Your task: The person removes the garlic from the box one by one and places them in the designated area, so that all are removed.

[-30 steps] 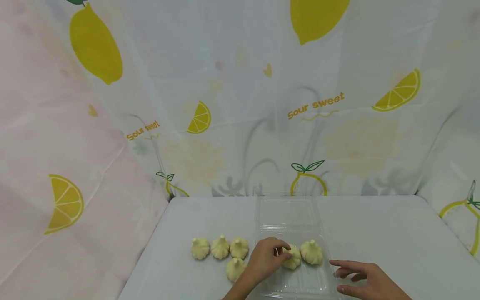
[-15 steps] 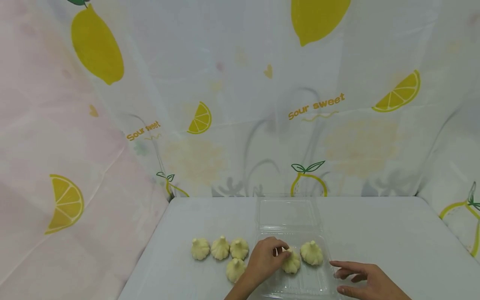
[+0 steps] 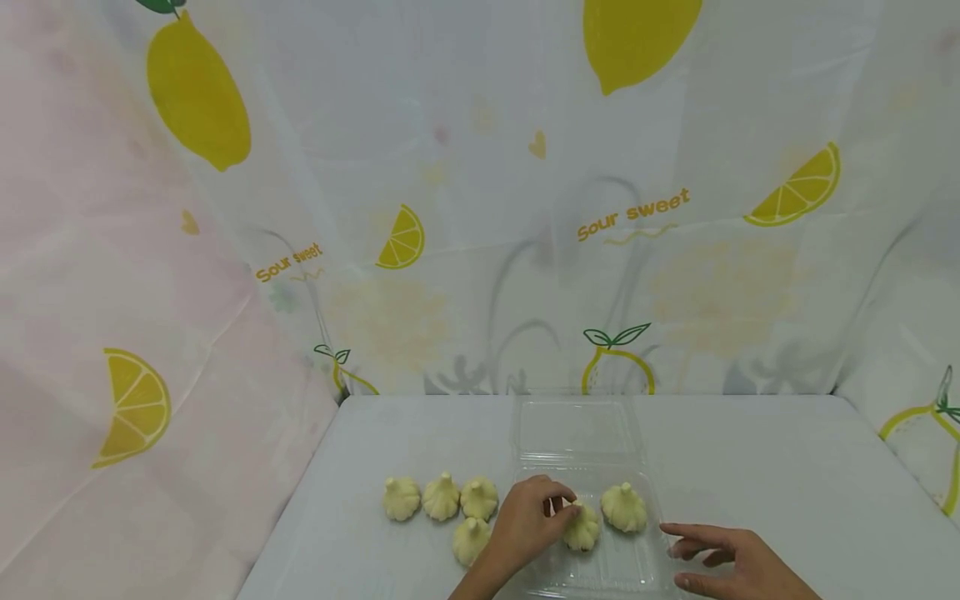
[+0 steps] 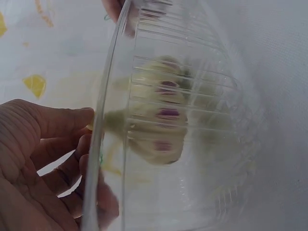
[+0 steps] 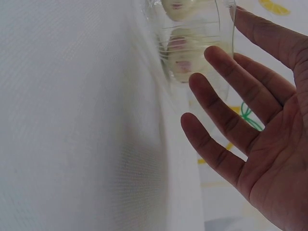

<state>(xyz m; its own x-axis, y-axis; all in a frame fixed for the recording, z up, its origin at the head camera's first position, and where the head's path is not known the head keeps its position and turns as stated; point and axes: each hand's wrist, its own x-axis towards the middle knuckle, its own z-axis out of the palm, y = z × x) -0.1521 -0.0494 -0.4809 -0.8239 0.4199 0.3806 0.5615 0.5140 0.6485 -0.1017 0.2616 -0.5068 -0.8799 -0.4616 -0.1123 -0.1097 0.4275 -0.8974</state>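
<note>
A clear plastic clamshell container point(image 3: 626, 568) lies open on the table, holding two pale garlic bulbs. My left hand point(image 3: 528, 518) reaches over its left side and pinches the stem of the nearer garlic bulb point(image 3: 582, 532) between thumb and fingertips. The other garlic bulb point(image 3: 624, 508) sits to its right, a small gap between them. Through the container wall point(image 4: 108, 86), the left wrist view shows purple patches on the bulbs' undersides. At the container's right side, my right hand point(image 3: 731, 560) has its fingers extended, a fingertip right at the rim; the right wrist view shows its palm bare.
Left of the container, a garlic bulb point(image 3: 401, 498) stands in a row with two more, and another garlic bulb point(image 3: 472, 540) sits in front, partly behind my left forearm. The container's lid point(image 3: 573, 429) folds back toward a lemon-print curtain point(image 3: 465, 317) behind the white table point(image 3: 750, 467).
The garlic bulb at my left hand has shifted slightly left and toward me, opening a gap from the other bulb. My right hand stays in place.
</note>
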